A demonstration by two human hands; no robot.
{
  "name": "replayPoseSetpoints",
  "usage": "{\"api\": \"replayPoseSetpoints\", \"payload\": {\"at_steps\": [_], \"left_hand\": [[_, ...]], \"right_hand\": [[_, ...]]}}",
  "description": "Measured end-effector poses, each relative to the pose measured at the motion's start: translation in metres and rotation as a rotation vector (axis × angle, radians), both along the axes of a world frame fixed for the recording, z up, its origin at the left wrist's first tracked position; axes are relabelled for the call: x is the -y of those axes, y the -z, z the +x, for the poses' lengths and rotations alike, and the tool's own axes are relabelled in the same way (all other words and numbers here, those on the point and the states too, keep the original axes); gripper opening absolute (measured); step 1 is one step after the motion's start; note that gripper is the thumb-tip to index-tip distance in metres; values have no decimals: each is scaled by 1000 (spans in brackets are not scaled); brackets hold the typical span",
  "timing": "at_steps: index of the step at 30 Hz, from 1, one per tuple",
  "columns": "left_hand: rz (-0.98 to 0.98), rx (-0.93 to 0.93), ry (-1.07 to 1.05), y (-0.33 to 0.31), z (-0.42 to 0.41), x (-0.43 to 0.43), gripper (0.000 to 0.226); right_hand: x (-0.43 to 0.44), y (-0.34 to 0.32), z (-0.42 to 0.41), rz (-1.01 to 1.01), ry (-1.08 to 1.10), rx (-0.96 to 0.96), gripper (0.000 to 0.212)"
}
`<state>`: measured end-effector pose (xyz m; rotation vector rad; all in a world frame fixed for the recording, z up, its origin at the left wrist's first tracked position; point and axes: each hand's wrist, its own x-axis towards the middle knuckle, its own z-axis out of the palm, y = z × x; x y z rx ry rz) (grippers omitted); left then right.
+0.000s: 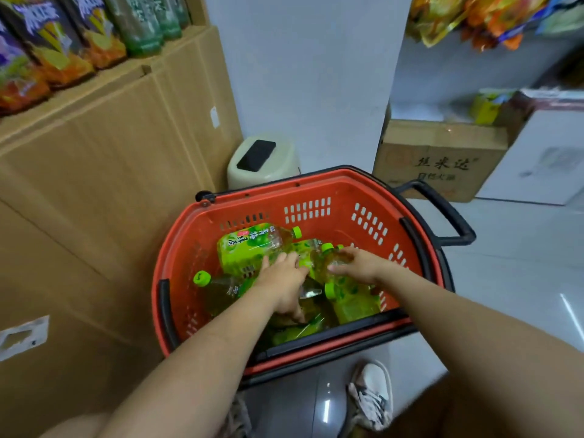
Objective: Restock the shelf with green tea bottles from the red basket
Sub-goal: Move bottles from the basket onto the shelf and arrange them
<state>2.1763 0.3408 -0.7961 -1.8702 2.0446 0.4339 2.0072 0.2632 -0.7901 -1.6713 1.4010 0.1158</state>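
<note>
Both arms are reaching down into the red basket [316,191], which is standing on the floor [505,279] beside stacked cardboard boxes [110,153]. Several green tea bottles [354,303] are lying jumbled inside it. The left hand [284,279] is resting flat, its fingers [268,262] stretched straight and touching the far bottle [243,248], gripping nothing. The right hand [358,265] is curling its fingers [335,267] around the middle bottle [320,263] just below its green cap. A white shoe [373,396] is showing below the basket.
</note>
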Motion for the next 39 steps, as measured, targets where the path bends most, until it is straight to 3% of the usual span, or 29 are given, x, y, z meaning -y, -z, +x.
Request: {"api": "replayPoseSetpoints", "payload": {"at_steps": [5, 9, 13, 16, 18, 22, 27, 30, 34, 39], "left_hand": [[6, -121, -54, -12, 13, -7, 103], [-102, -241, -158, -25, 28, -11, 98], [-293, -457, -511, -34, 51, -24, 111], [-403, -501, -615, -38, 55, -33, 107], [-490, -546, -687, -54, 59, -43, 103], [-773, -700, -850, -112, 64, -79, 87], [-1126, -759, -843, -223, 75, -171, 80], [-1307, -655, -844, -282, 95, -242, 86], [-1454, -504, -945, -334, 134, -338, 89], [-1448, -297, -1142, -336, 192, -416, 84]], "right_hand": [[2, 29, 2, 85, 6, -57, 106], [-2, 37, 21, -122, -43, -299, 114], [2, 30, 32, -157, -29, -328, 95], [6, 7, 29, -243, -47, -306, 91], [5, -29, 33, -353, -96, -199, 97], [-13, -125, 46, -542, -139, 205, 102], [-76, -222, 82, -724, -160, 614, 100], [-130, -262, 116, -675, -206, 879, 108], [-201, -294, 166, -534, -289, 1136, 88], [-284, -310, 236, -505, -407, 1325, 77]]}}
